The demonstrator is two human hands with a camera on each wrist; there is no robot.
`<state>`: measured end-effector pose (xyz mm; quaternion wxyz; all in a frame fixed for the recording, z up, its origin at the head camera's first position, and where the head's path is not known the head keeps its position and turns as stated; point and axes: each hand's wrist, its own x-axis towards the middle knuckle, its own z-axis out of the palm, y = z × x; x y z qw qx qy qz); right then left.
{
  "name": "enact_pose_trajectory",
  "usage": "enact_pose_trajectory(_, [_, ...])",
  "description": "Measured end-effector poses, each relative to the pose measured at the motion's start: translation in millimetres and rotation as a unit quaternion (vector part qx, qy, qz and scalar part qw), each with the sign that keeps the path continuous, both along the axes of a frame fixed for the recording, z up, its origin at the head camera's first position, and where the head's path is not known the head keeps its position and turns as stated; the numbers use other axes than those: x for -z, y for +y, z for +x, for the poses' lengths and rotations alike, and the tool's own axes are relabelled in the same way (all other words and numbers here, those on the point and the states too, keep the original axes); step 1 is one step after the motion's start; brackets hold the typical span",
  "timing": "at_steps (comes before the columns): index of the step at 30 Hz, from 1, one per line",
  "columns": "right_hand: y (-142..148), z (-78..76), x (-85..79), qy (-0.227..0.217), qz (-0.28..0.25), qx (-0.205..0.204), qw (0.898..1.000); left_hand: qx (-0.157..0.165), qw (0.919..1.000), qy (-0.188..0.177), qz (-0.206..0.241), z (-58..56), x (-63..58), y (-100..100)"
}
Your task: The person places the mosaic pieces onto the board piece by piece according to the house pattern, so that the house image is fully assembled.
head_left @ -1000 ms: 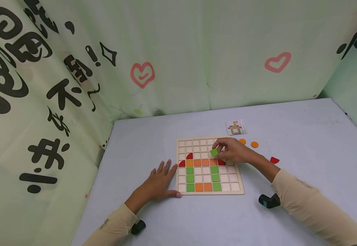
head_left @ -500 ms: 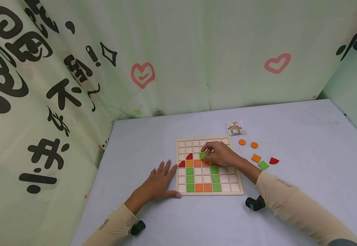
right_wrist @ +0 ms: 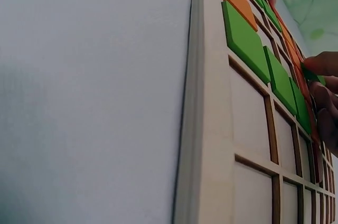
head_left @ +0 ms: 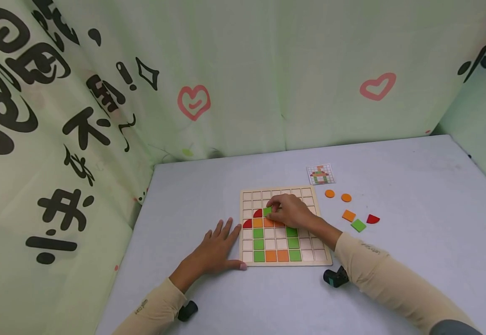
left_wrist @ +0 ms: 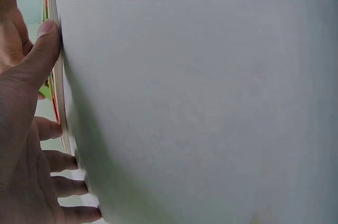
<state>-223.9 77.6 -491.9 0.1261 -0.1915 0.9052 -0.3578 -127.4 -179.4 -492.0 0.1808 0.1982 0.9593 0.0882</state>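
Note:
My right hand (head_left: pixel 291 212) pinches a green square tile (head_left: pixel 267 211) between thumb and fingers over the wooden grid board (head_left: pixel 319 243). In the head view this tile is just right of a red quarter-round tile (head_left: pixel 258 213), above the orange row; whether it sits in a cell cannot be told. Green tiles (head_left: pixel 258 244) form two columns, with orange tiles (head_left: pixel 276 255) along the bottom. Fingers spread, my left hand (head_left: pixel 215 251) rests along the board's left edge, its thumb at the lower corner. Part of the orange row is hidden behind my right hand.
A small pattern card (head_left: pixel 321 174) lies behind the board. To the right are two orange discs (head_left: pixel 346 197), an orange square (head_left: pixel 349 215), a loose green square (head_left: pixel 358 225) and a red quarter-round piece (head_left: pixel 373 219). A curtain (head_left: pixel 284 83) hangs behind the table.
Holding the green tile, my right hand has moved left across the board to beside the upper red tile. The loose orange and green squares have come into sight. My left hand has stayed still.

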Motion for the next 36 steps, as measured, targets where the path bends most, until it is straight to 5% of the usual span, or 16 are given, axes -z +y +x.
enact_pose_trajectory(36, [-6.9, -1.4, -6.5, -0.003, 0.056, 0.015, 0.998, -0.002, 1.0000, 0.000, -0.001, -0.2, 2.4, -0.6])
